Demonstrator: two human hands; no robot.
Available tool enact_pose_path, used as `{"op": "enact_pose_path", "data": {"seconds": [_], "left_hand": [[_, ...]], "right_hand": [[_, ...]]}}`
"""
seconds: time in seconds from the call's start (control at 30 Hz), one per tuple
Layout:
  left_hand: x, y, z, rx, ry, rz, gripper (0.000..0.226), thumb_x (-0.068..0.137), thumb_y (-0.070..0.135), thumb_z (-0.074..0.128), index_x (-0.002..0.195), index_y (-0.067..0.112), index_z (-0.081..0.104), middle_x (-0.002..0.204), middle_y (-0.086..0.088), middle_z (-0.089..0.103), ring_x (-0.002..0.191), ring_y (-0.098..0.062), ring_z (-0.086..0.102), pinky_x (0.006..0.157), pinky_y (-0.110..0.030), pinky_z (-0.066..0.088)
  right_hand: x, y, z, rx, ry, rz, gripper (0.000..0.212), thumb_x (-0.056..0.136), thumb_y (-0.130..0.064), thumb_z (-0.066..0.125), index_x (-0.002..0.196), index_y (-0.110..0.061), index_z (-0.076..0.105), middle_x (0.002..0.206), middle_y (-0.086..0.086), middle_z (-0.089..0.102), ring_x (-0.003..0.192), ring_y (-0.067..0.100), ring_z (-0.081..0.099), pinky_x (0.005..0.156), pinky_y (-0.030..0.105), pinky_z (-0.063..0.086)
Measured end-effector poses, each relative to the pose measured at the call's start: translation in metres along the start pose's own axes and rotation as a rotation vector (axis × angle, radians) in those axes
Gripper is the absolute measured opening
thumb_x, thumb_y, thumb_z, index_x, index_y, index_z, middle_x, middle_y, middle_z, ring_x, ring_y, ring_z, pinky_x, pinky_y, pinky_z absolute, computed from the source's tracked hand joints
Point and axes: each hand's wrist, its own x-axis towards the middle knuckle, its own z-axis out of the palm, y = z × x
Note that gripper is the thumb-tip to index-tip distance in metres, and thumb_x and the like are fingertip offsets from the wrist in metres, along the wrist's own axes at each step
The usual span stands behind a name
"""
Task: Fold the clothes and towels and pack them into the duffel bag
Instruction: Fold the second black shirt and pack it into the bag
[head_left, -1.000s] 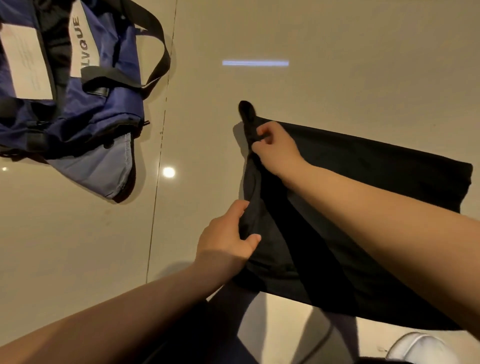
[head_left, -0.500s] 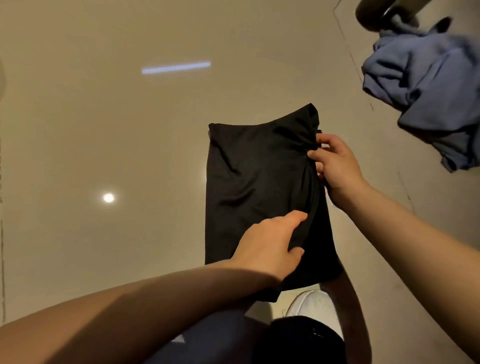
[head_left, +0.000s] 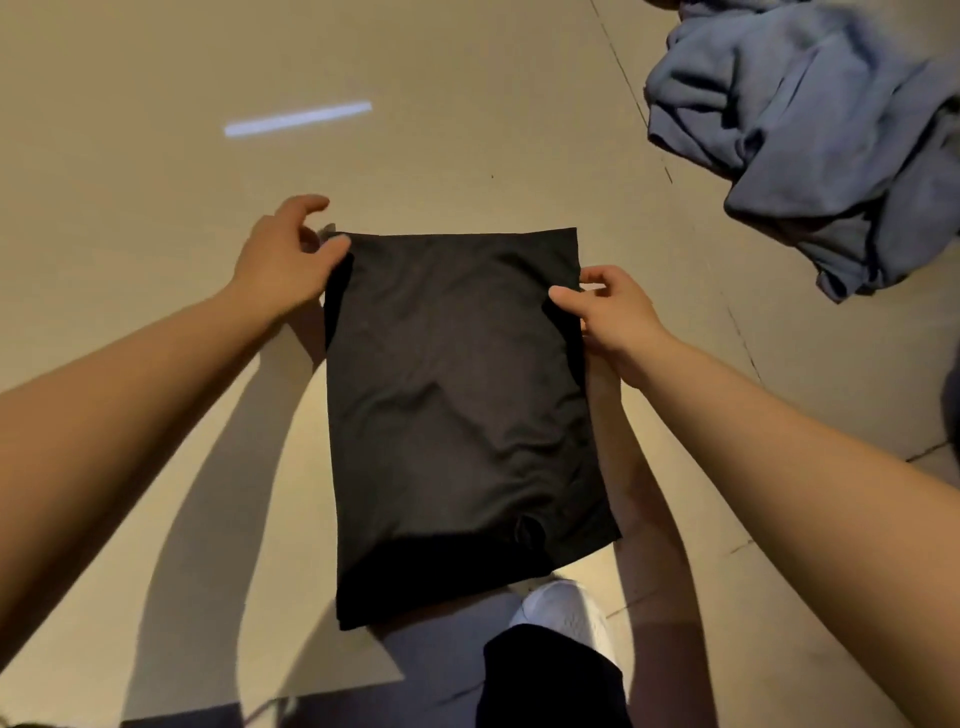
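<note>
A black garment (head_left: 462, 405), folded into a tall rectangle, hangs in front of me above the beige floor. My left hand (head_left: 285, 254) pinches its top left corner between thumb and fingers. My right hand (head_left: 610, 312) pinches the right edge a little below the top right corner. The cloth's lower end droops towards my white shoe (head_left: 566, 618). The duffel bag is out of view.
A crumpled blue-grey garment (head_left: 810, 130) lies on the floor at the upper right. Tile seams run diagonally down the right side. A strip of light reflects on the glossy floor (head_left: 156, 78) at the upper left.
The view swung right, away from the blue duffel bag. The black cloth went from a wide spread to a folded rectangle, and my left hand moved from its lower middle to its top left corner.
</note>
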Motion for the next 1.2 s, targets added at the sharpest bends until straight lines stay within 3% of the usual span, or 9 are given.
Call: {"op": "enact_pose_path", "data": {"seconds": [0.17, 0.3, 0.43, 0.57, 0.7, 0.87, 0.97, 1.07, 1.2], "left_hand": [[0.014, 0.012, -0.005, 0.089, -0.055, -0.028, 0.02, 0.092, 0.026, 0.062, 0.106, 0.012, 0.066, 0.111, -0.011, 0.064, 0.1, -0.029, 0.058, 0.086, -0.038, 0.046], [0.009, 0.004, -0.022, -0.286, -0.139, -0.13, 0.007, 0.094, 0.017, 0.061, 0.087, 0.016, 0.06, 0.095, -0.011, 0.063, 0.076, -0.022, 0.057, 0.071, -0.034, 0.052], [0.006, -0.006, -0.027, -0.51, -0.17, -0.276, 0.013, 0.095, 0.008, 0.056, 0.084, 0.014, 0.056, 0.085, -0.007, 0.057, 0.07, -0.017, 0.057, 0.052, -0.017, 0.054], [0.018, -0.011, -0.021, -0.54, -0.098, -0.325, 0.018, 0.092, 0.003, 0.06, 0.08, 0.016, 0.056, 0.08, -0.006, 0.057, 0.067, -0.017, 0.057, 0.046, -0.016, 0.051], [0.028, -0.005, -0.016, -0.533, 0.006, -0.277, 0.022, 0.086, 0.001, 0.067, 0.075, 0.018, 0.057, 0.077, -0.006, 0.059, 0.06, -0.018, 0.058, 0.049, -0.02, 0.053], [0.058, 0.004, -0.021, -0.166, 0.204, -0.017, 0.018, 0.084, 0.012, 0.068, 0.099, 0.021, 0.065, 0.106, -0.007, 0.063, 0.099, -0.023, 0.062, 0.093, -0.035, 0.051], [0.037, 0.01, -0.019, 0.17, 0.209, 0.244, 0.038, 0.086, 0.016, 0.061, 0.124, 0.012, 0.057, 0.127, -0.016, 0.051, 0.113, -0.03, 0.052, 0.094, -0.033, 0.04], [-0.027, -0.004, -0.009, 0.291, 0.016, 0.588, 0.039, 0.082, 0.029, 0.054, 0.113, 0.006, 0.062, 0.115, -0.02, 0.055, 0.106, -0.038, 0.053, 0.091, -0.038, 0.038], [-0.134, -0.052, 0.006, 0.404, -0.259, 0.833, 0.032, 0.084, 0.036, 0.06, 0.104, 0.011, 0.064, 0.111, -0.012, 0.059, 0.094, -0.033, 0.058, 0.078, -0.042, 0.048]], "right_hand": [[-0.001, -0.002, 0.017, -0.134, 0.183, -0.209, 0.012, 0.088, -0.02, 0.063, 0.094, -0.021, 0.053, 0.085, -0.009, 0.056, 0.075, 0.01, 0.056, 0.069, 0.024, 0.047], [-0.007, -0.001, 0.025, -0.178, 0.163, -0.356, 0.008, 0.093, -0.021, 0.058, 0.097, -0.025, 0.052, 0.084, -0.016, 0.057, 0.074, 0.001, 0.055, 0.065, 0.014, 0.044], [0.008, -0.003, 0.031, -0.232, 0.144, -0.188, 0.011, 0.092, -0.025, 0.059, 0.1, -0.018, 0.055, 0.081, -0.012, 0.054, 0.08, 0.014, 0.057, 0.067, 0.023, 0.044], [0.017, -0.007, 0.036, -0.131, 0.202, -0.055, 0.017, 0.085, -0.019, 0.061, 0.098, -0.018, 0.051, 0.087, -0.002, 0.06, 0.087, 0.024, 0.063, 0.079, 0.039, 0.051], [0.018, -0.004, 0.036, 0.006, 0.231, -0.001, 0.028, 0.079, -0.01, 0.061, 0.098, -0.023, 0.047, 0.097, 0.003, 0.063, 0.083, 0.024, 0.063, 0.076, 0.038, 0.052], [0.019, -0.012, 0.04, 0.133, 0.174, -0.004, 0.045, 0.081, -0.001, 0.062, 0.116, -0.022, 0.041, 0.093, 0.0, 0.054, 0.083, 0.017, 0.059, 0.071, 0.028, 0.048], [0.009, -0.018, 0.035, -0.078, 0.206, -0.13, 0.058, 0.084, -0.006, 0.064, 0.132, -0.021, 0.037, 0.103, -0.001, 0.048, 0.091, 0.016, 0.055, 0.073, 0.023, 0.042], [-0.021, -0.012, 0.022, -0.425, 0.193, -0.362, 0.055, 0.085, -0.021, 0.067, 0.132, -0.019, 0.039, 0.112, 0.0, 0.045, 0.094, 0.02, 0.055, 0.074, 0.026, 0.041], [-0.074, 0.023, 0.021, -0.812, -0.072, -0.155, 0.079, 0.075, -0.057, 0.071, 0.134, -0.023, 0.031, 0.113, 0.008, 0.062, 0.098, 0.034, 0.061, 0.08, 0.041, 0.05]]}}
